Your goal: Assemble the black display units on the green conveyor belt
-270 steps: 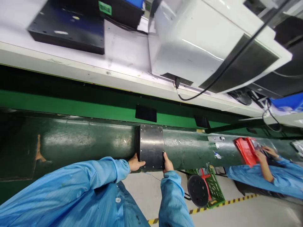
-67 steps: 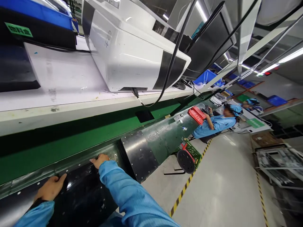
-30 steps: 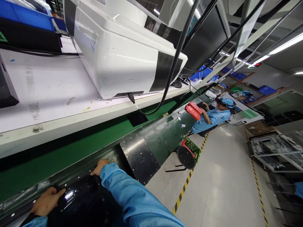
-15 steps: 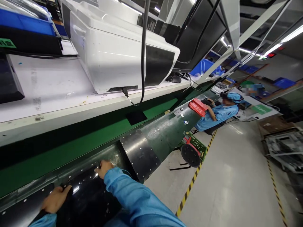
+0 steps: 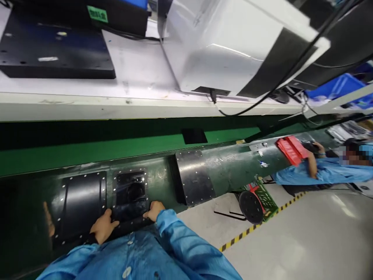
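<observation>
A glossy black rectangular panel point(image 5: 130, 192) with pale dots round its border lies on the dark green bench in front of me. My left hand point(image 5: 104, 226) is at its near left corner, thumb toward the panel and other fingers partly hidden. My right hand point(image 5: 154, 211) pinches the near right corner between thumb and curled fingers. Left of it, close to my left hand, lies a wider black panel point(image 5: 83, 202) with similar dots. Another dotted black panel point(image 5: 194, 177) sits farther right, apart from my right hand.
A white shelf point(image 5: 140, 109) runs above the bench, carrying a white machine point(image 5: 215, 50) with a hanging black cable and a flat black box point(image 5: 58, 50). A co-worker in blue point(image 5: 326, 169) sits at the right near red parts point(image 5: 291, 149). A round stool point(image 5: 250, 207) stands below.
My view has swung left and levelled. Both hands have moved from the panel's far edge to its near corners, and more of the panel now shows.
</observation>
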A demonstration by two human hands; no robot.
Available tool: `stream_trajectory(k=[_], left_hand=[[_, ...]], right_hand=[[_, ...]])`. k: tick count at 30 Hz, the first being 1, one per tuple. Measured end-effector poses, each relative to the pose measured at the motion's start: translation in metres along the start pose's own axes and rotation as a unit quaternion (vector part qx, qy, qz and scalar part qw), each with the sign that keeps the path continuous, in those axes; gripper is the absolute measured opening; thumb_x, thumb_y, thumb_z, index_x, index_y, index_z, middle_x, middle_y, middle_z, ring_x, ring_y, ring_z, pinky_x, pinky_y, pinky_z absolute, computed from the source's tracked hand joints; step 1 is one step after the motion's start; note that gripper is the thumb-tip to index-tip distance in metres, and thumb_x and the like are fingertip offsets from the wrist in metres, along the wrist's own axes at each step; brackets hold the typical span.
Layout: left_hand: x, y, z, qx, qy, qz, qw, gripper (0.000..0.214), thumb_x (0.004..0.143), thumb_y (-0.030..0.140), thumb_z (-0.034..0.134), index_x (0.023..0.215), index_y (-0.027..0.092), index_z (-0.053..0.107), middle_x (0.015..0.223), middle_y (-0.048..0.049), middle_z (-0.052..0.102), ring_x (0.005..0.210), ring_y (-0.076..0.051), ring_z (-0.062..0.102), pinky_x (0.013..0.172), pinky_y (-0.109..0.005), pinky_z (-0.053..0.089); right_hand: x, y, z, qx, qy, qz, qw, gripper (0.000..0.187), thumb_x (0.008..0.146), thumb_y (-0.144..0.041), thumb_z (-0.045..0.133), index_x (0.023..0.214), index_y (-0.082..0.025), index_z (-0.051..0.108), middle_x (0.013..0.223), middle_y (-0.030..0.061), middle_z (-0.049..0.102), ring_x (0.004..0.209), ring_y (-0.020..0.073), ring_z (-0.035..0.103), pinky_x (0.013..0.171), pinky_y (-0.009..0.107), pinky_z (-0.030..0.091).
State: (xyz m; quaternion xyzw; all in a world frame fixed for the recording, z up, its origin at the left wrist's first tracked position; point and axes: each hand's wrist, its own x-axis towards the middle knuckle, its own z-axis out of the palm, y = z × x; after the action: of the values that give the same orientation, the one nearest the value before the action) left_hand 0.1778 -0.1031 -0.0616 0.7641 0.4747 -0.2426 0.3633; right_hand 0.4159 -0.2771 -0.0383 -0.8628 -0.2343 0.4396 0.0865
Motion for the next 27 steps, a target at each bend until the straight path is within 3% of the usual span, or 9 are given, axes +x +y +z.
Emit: stream_trajectory(k=[13, 18, 20, 22, 25, 27], left_hand=[[-0.008, 0.015, -0.011, 0.001, -0.009, -0.059, 0.998, 0.03, 0.081, 0.041, 0.067, 0.101, 0.025, 0.051, 0.109, -0.0109, 0.076, 0.102, -0.031, 0.073, 0.075, -0.034, 0.046], [-0.013, 0.014, -0.009, -0.019, 0.004, -0.06, 0.998, 0.034, 0.082, 0.044, 0.069, 0.107, 0.025, 0.057, 0.106, -0.0075, 0.076, 0.102, -0.028, 0.072, 0.079, -0.034, 0.049], [-0.017, 0.003, -0.01, -0.019, 0.042, -0.066, 0.997, 0.035, 0.085, 0.048, 0.066, 0.111, 0.025, 0.061, 0.111, -0.0092, 0.074, 0.107, -0.028, 0.07, 0.086, -0.036, 0.051], [-0.02, -0.018, -0.018, 0.008, 0.123, -0.107, 0.987, 0.044, 0.087, 0.057, 0.062, 0.117, 0.025, 0.064, 0.126, -0.0135, 0.068, 0.119, -0.034, 0.064, 0.094, -0.044, 0.051], [-0.016, -0.059, -0.042, 0.04, 0.255, -0.218, 0.941, 0.062, 0.083, 0.069, 0.061, 0.128, 0.026, 0.063, 0.146, -0.0186, 0.054, 0.134, -0.044, 0.051, 0.1, -0.058, 0.048], [-0.015, -0.08, -0.059, 0.023, 0.284, -0.271, 0.919, 0.067, 0.081, 0.068, 0.064, 0.131, 0.023, 0.061, 0.146, -0.0207, 0.054, 0.136, -0.044, 0.05, 0.103, -0.06, 0.046]], right_hand=[[0.013, -0.001, 0.006, 0.026, 0.006, 0.008, 1.0, 0.032, 0.051, -0.039, 0.092, 0.066, -0.021, 0.07, 0.068, 0.0028, 0.07, 0.071, 0.0224, 0.069, 0.061, 0.028, 0.046], [0.003, -0.005, 0.008, -0.031, 0.0, -0.01, 0.999, 0.032, 0.065, -0.045, 0.086, 0.08, -0.021, 0.072, 0.081, 0.0061, 0.073, 0.084, 0.027, 0.072, 0.07, 0.031, 0.048], [-0.004, -0.003, 0.014, -0.026, 0.021, -0.005, 0.999, 0.033, 0.071, -0.044, 0.083, 0.092, -0.021, 0.072, 0.085, 0.0069, 0.074, 0.087, 0.0273, 0.071, 0.075, 0.032, 0.05], [-0.009, -0.002, 0.022, 0.005, 0.055, -0.006, 0.998, 0.036, 0.076, -0.04, 0.079, 0.105, -0.02, 0.071, 0.09, 0.007, 0.073, 0.09, 0.0261, 0.071, 0.08, 0.033, 0.051], [-0.011, -0.002, 0.034, 0.059, 0.118, -0.039, 0.991, 0.054, 0.079, -0.037, 0.077, 0.128, -0.016, 0.065, 0.113, 0.0114, 0.07, 0.106, 0.0258, 0.068, 0.094, 0.034, 0.053], [-0.009, -0.004, 0.04, 0.072, 0.148, -0.062, 0.984, 0.066, 0.078, -0.039, 0.077, 0.136, -0.014, 0.061, 0.127, 0.0156, 0.064, 0.118, 0.0284, 0.063, 0.105, 0.036, 0.05]])
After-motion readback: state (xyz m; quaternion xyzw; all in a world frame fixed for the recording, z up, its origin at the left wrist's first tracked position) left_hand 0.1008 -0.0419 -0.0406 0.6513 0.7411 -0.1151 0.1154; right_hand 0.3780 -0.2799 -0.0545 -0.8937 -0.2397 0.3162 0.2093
